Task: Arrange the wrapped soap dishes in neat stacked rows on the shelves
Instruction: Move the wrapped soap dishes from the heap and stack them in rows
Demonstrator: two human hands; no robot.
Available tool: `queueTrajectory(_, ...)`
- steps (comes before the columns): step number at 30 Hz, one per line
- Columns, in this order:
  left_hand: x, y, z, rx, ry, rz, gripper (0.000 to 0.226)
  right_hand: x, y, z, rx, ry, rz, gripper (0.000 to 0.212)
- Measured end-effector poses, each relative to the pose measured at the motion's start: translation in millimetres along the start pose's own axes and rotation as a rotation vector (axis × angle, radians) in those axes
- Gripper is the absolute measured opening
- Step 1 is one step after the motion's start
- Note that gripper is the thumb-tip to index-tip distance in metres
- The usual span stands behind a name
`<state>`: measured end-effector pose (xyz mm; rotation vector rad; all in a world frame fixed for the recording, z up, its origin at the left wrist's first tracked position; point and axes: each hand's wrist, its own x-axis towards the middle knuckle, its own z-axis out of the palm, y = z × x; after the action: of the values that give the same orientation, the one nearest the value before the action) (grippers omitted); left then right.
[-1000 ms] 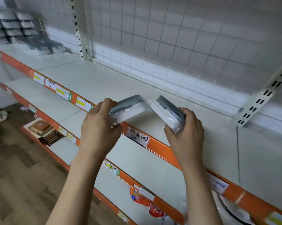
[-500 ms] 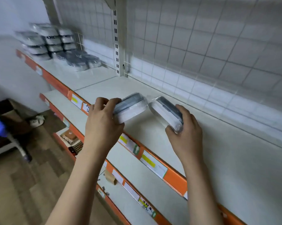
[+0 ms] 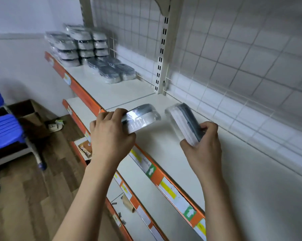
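My left hand [image 3: 111, 138] grips a wrapped grey-and-white soap dish [image 3: 143, 116], held above the front of the top shelf [image 3: 172, 153]. My right hand [image 3: 203, 146] grips a second wrapped soap dish [image 3: 183, 120], tilted on its edge, a short gap from the first. At the far left end of the same shelf stand stacked rows of wrapped soap dishes [image 3: 77, 45]. A lower group of wrapped dishes [image 3: 113, 71] lies just right of those stacks.
A white slotted upright [image 3: 161, 54] and wire grid back the shelf. Orange price rails [image 3: 153, 169] edge the shelves below. A blue stool [image 3: 4, 133] and a cardboard box [image 3: 27, 110] stand on the wooden floor at left.
The view has swung left, bringing the stacked dishes closer into sight. Both hands have carried their dishes leftwards along the shelf, and the two dishes have drawn slightly apart.
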<state>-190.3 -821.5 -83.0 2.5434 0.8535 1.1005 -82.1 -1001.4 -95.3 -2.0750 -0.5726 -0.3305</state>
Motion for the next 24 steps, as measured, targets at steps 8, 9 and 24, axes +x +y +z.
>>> queueTrajectory(8,57,-84,12,-0.092,-0.008,0.006,0.033,28,-36,82,-0.123,0.064,-0.135,0.061)
queueTrajectory(9,68,-100,12,-0.1,-0.004,0.039,0.032,32,-46,96,-0.132,0.087,-0.149,0.06)
queueTrajectory(24,218,-336,-8,-0.12,-0.016,0.176,0.045,77,-189,312,-0.202,0.115,-0.213,0.054)
